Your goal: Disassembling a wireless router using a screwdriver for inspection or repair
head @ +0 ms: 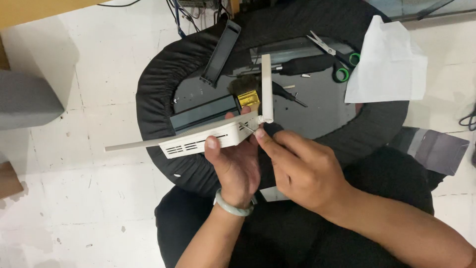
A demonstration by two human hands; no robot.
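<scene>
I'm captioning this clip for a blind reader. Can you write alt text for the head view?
A left hand holds a white router with two antennas while the right hand pinches a thin metal pin at its corner. Behind lie a round dark tray, green-handled scissors and white paper.

Both arms are left bare, a pale green bangle (233,206) is worn on the left wrist, and black trousers (277,238) are worn
</scene>
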